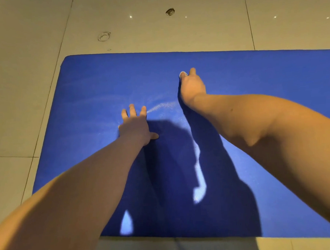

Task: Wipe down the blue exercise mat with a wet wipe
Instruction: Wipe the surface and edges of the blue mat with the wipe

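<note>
The blue exercise mat (94, 86) lies flat on a tiled floor and fills most of the view. My left hand (135, 126) rests flat on the mat near its middle, fingers spread and straight. Farther out, my right hand (191, 86) presses a white wet wipe (182, 74) onto the mat; only a small edge of the wipe shows past the fingers. A faint damp arc (159, 106) shines on the mat between the two hands.
Beige floor tiles (25, 74) surround the mat on the left and far side. Two round marks (104, 36) (170, 12) sit on the floor beyond the mat's far edge. My arms cast dark shadows (172, 171) over the mat's near half.
</note>
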The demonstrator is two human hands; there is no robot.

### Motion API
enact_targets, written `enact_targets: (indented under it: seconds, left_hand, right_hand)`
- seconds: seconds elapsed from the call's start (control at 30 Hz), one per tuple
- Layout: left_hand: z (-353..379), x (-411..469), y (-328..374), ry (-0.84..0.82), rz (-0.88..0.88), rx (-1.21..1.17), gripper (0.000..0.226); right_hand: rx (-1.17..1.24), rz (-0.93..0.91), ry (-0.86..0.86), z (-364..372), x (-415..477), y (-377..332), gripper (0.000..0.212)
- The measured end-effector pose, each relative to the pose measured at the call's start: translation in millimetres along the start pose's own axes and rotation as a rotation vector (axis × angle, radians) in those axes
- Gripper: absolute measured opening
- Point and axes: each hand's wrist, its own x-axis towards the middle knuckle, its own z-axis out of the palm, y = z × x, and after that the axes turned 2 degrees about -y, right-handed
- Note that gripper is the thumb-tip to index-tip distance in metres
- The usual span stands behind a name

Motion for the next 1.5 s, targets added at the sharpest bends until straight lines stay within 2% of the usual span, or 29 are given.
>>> enact_targets:
  seconds: [0.1,0.2,0.33,0.43,0.53,0.7,0.8,0.9,1.0,1.13,1.27,1.4,1.5]
  left_hand:
    - [8,-12,-12,0.017,0.022,-0.032,0.104]
    - [16,-28,-28,0.004,-0.012,-0.034,0.103]
    - [32,-57,-44,-0.027,-0.073,-0.046,0.114]
    - [43,-69,-50,-0.061,-0.108,-0.029,0.126]
    - [49,-71,-48,-0.065,-0.114,-0.033,0.129]
    - [54,-67,-46,-0.036,-0.1,-0.046,0.131]
    - [56,-66,-48,-0.023,-0.086,-0.053,0.132]
    - [56,-66,-49,-0.014,-0.085,-0.056,0.133]
    - [57,-67,-49,0.001,-0.084,-0.035,0.132]
    - [55,-70,-49,0.03,-0.079,-0.011,0.131]
    - [57,-75,-52,0.026,-0.075,-0.071,0.126]
    - [69,-91,-58,0.045,-0.062,-0.114,0.111]
    - [77,-108,-65,0.005,-0.054,-0.087,0.114]
  right_hand:
    - [-0.051,-0.082,-0.043,17,-15,-28,0.035]
    - [-0.125,-0.184,-0.09,27,-36,-54,0.038]
    - [-0.018,-0.251,-0.15,25,-64,-75,0.028]
    - [0.069,-0.307,-0.178,36,-83,-88,0.035]
    - [0.023,-0.387,-0.197,31,-87,-80,0.035]
    - [-0.049,-0.182,-0.079,11,-57,-5,0.038]
    - [-0.091,-0.067,-0.068,8,-51,10,0.04]
    - [-0.058,-0.08,-0.095,16,-66,-19,0.034]
    - [0.078,-0.1,-0.136,32,-97,-61,0.028]
    - [0.147,-0.281,-0.161,56,-137,-100,0.03]
    - [0.034,-0.354,-0.157,42,-131,-79,0.044]
    - [-0.082,-0.195,-0.097,31,-121,-24,0.056]
    - [-0.13,-0.116,-0.103,31,-117,-7,0.047]
